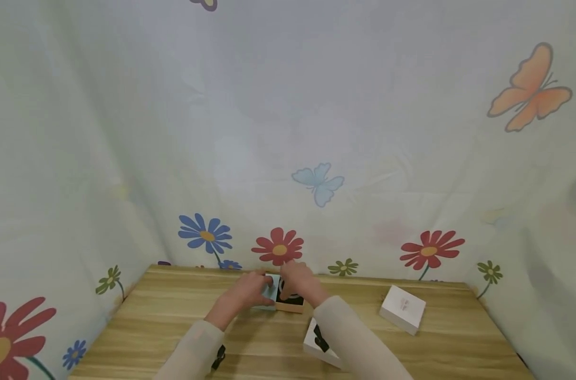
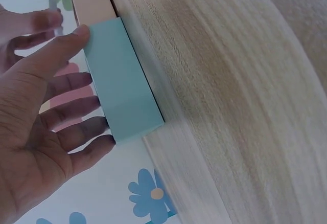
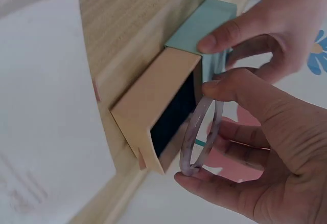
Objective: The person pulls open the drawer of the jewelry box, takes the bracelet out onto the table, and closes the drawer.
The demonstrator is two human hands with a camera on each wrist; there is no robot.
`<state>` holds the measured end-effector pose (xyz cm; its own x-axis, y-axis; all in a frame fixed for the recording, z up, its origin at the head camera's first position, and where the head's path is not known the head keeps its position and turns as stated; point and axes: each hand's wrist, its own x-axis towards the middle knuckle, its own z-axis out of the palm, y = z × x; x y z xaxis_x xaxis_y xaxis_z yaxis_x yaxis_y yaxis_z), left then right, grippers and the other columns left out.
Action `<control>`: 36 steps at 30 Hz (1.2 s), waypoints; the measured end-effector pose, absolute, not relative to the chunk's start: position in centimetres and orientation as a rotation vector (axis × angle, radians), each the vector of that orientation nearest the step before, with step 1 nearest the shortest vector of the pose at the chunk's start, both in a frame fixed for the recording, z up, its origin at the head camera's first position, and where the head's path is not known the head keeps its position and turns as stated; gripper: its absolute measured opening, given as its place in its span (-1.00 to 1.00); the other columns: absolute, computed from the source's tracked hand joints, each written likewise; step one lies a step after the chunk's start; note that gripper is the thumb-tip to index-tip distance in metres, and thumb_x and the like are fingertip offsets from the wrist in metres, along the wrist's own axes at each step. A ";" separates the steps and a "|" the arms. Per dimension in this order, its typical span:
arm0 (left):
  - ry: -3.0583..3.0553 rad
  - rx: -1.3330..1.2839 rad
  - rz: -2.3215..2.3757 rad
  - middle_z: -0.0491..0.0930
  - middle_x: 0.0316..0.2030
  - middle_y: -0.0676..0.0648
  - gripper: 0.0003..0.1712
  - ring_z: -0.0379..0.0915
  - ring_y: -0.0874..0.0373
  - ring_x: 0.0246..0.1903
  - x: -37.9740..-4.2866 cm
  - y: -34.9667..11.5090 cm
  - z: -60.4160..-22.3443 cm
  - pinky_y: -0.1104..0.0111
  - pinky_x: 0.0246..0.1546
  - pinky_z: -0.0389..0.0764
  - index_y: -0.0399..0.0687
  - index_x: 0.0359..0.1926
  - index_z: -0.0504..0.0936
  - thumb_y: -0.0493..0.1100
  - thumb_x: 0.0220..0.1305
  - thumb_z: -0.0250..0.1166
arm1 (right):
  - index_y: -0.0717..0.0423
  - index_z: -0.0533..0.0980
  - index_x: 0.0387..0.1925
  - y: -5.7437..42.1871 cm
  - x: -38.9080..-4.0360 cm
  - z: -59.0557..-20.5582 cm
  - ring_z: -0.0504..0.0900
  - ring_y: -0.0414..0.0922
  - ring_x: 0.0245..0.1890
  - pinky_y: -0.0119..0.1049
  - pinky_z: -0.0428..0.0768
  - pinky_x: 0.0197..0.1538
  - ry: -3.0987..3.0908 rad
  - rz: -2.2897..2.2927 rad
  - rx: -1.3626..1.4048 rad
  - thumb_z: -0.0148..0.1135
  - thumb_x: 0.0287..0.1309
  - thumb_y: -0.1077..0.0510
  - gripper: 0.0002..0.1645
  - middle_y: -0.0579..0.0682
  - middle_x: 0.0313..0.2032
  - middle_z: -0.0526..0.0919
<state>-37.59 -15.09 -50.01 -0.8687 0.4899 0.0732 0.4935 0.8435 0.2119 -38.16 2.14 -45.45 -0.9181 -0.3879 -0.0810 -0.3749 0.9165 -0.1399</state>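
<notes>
Flower-and-butterfly printed curtain (image 1: 288, 132) backs the light wooden surface (image 1: 173, 316). Two white cardboard boxes lie on it: one (image 1: 403, 308) well right, one (image 1: 318, 345) under the right sleeve. At the far edge, left hand (image 1: 249, 293) fingers (image 2: 66, 47) grip the pale blue box lid (image 2: 122, 91) beside the tan open box (image 3: 153, 106). Right hand (image 1: 299, 282) fingers (image 3: 225, 88) pinch the translucent pinkish bangle (image 3: 199, 137) at the box mouth.

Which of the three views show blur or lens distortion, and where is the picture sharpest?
Head view: wide-angle bending of the flowered backdrop, soft even light, hands small. Left wrist view: the wooden table smeared with blur, while the left hand and pale blue box look sharper. Right wrist view: the right hand and bangle sharp, the white area at left out of focus.
</notes>
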 end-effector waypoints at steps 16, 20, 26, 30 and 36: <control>-3.001 -0.804 -0.305 0.62 -0.14 -0.02 -0.44 0.50 0.08 -0.23 -37.8 -15.0 -49.8 0.13 -0.06 0.59 -0.02 -0.07 0.73 0.19 0.00 0.59 | -0.03 0.60 0.00 4.3 -37.4 -44.5 0.47 -0.15 -0.35 -0.05 0.45 -0.03 2.925 -0.283 -0.794 0.66 -0.10 0.05 -0.42 -0.18 -0.35 0.54; -2.981 -0.829 -0.306 0.59 -0.21 0.00 -0.47 0.46 0.10 -0.30 -37.7 -15.1 -49.7 0.15 -0.13 0.57 -0.05 -0.11 0.73 0.17 0.00 0.60 | 0.02 0.64 -0.03 4.2 -36.9 -44.3 0.54 -0.17 -0.30 -0.06 0.51 0.02 2.923 -0.179 -0.841 0.65 -0.11 -0.04 -0.43 -0.16 -0.26 0.63; -2.958 -0.873 -0.303 0.60 -0.20 -0.03 -0.52 0.43 0.11 -0.32 -37.6 -15.3 -49.4 0.16 -0.17 0.55 -0.05 -0.13 0.74 0.12 0.01 0.61 | 0.04 0.63 -0.20 3.8 -35.5 -43.9 0.46 -0.22 -0.40 -0.27 0.51 -0.24 2.908 -0.078 -0.986 0.61 -0.09 -0.13 -0.51 -0.16 -0.37 0.57; -2.963 -0.903 -0.330 0.62 -0.16 -0.06 -0.54 0.45 0.11 -0.30 -37.6 -15.5 -49.3 0.16 -0.17 0.55 -0.05 -0.11 0.75 0.07 0.02 0.61 | 0.02 0.63 -0.22 3.6 -34.6 -44.2 0.49 -0.25 -0.37 -0.38 0.51 -0.29 2.908 -0.104 -1.058 0.62 -0.13 -0.10 -0.52 -0.18 -0.35 0.59; -2.948 -0.954 -0.340 0.64 -0.17 -0.08 -0.58 0.48 0.10 -0.30 -37.8 -15.7 -49.3 0.15 -0.15 0.58 -0.03 -0.12 0.75 0.03 0.02 0.61 | 0.02 0.65 -0.19 3.2 -33.5 -44.5 0.53 -0.26 -0.31 -0.39 0.54 -0.24 2.887 -0.064 -1.142 0.66 -0.18 -0.11 -0.48 -0.20 -0.34 0.61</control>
